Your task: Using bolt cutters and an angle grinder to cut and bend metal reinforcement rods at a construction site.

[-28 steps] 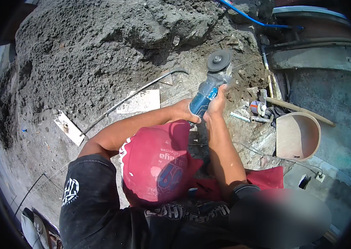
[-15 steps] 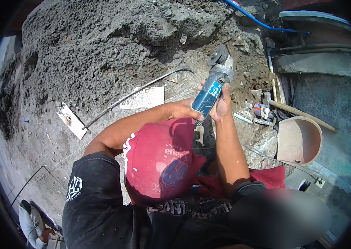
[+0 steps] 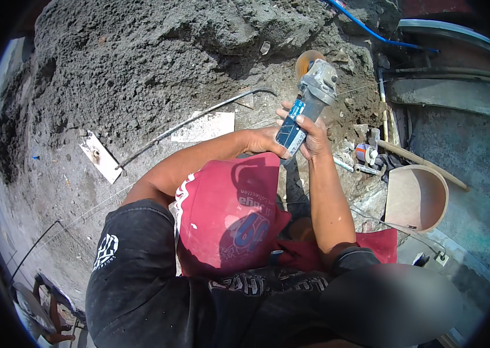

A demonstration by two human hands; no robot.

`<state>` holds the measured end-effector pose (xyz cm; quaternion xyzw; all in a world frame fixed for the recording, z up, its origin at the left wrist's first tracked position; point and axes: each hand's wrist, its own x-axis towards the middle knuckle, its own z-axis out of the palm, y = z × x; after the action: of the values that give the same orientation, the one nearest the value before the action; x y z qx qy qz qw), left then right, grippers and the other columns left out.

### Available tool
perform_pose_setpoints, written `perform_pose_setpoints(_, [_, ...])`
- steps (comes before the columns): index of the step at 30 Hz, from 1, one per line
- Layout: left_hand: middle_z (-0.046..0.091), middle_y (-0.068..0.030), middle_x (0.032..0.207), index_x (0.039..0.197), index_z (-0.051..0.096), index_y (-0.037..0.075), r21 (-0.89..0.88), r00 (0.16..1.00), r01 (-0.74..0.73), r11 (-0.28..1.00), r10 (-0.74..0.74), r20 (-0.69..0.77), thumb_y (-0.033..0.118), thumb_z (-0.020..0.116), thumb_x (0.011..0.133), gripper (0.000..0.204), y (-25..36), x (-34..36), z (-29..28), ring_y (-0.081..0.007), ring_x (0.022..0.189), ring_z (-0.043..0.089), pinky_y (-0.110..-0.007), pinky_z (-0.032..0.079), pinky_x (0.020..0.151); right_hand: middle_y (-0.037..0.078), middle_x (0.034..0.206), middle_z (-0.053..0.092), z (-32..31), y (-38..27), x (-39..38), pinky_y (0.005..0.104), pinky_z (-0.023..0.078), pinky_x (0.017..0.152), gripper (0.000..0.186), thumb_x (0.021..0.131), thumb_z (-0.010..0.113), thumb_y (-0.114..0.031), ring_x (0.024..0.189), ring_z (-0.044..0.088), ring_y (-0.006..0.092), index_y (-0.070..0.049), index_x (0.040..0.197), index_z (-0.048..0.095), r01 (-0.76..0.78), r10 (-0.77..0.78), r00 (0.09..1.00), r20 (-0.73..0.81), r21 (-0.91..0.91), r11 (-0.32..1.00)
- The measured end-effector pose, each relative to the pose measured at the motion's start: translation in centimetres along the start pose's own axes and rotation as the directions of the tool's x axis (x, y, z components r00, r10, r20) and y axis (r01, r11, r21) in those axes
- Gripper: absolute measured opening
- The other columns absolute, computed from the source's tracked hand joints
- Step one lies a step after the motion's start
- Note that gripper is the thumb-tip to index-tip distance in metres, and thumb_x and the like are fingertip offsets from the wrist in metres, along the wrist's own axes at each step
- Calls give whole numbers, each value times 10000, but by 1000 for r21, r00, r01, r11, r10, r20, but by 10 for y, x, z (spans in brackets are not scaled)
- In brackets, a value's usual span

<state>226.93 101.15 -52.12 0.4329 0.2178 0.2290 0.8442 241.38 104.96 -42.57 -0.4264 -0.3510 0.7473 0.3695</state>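
1. From the head view: has a blue and grey angle grinder (image 3: 310,97) out in front, just past a red cloth with a white wavy edge (image 3: 227,220).
2. Curls the bare left hand (image 3: 265,141) round the grinder's back end. Shows a nearly closed hand, most finger tips tucked out of sight.
3. Wraps the bare right hand (image 3: 315,139) round the middle, thumb on top, finger tips poking out on the other side. Seems nearly closed too, with nothing else in it.
4. Probably uses two hands to keep a heavy tool steady. Points a thin, round, orange-brown disc (image 3: 305,64) away from the lap, maybe to keep legs safe.
5. Beyond the tool: a big, lumpy grey sand pile (image 3: 140,58). To the left: a bent grey metal bar (image 3: 199,120) by a white flat sheet (image 3: 210,129). To the right, well apart from the hands: a beige half-round tub (image 3: 410,200) and a long wooden stick (image 3: 424,165), perhaps put there to leave elbow room.
6. Cannot see all of the disc, partly behind the grinder's grey metal head (image 3: 322,78). Cannot tell about spinning, or about the switch.
7. Has a smooth grey blur (image 3: 392,304) over the lower right. At the lower left: another person (image 3: 35,307), cut off and hard to make out.
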Motion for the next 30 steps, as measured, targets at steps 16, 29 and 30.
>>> perform_pose_setpoints(16, [560,-131,974,959,554,89,581,458,808,94,518,-722,307,641,865,252,-75,-131,-86,-340,935,584,-481,475,744,93,928,642,-118,-145,46,338,511,738,529,689,793,-203,795,635,203,-3,1102,529,-19,-461,868,-185,-940,341])
perform_pose_setpoints(29, [602,-262,752,957,518,49,734,645,666,135,391,-657,245,450,990,210,70,-88,3,-471,723,592,-564,443,623,60,941,578,-226,-230,-87,310,512,747,567,735,703,-195,827,603,149,-46,1231,474,-25,-389,899,-201,-911,411])
perform_pose_setpoints(30, [607,-270,765,964,517,46,746,685,657,110,326,-651,251,445,990,219,77,-69,11,-477,738,595,-571,444,641,90,981,618,-242,-226,-95,308,487,781,540,706,762,-212,851,604,176,7,1131,509,-13,-486,852,-192,-938,347])
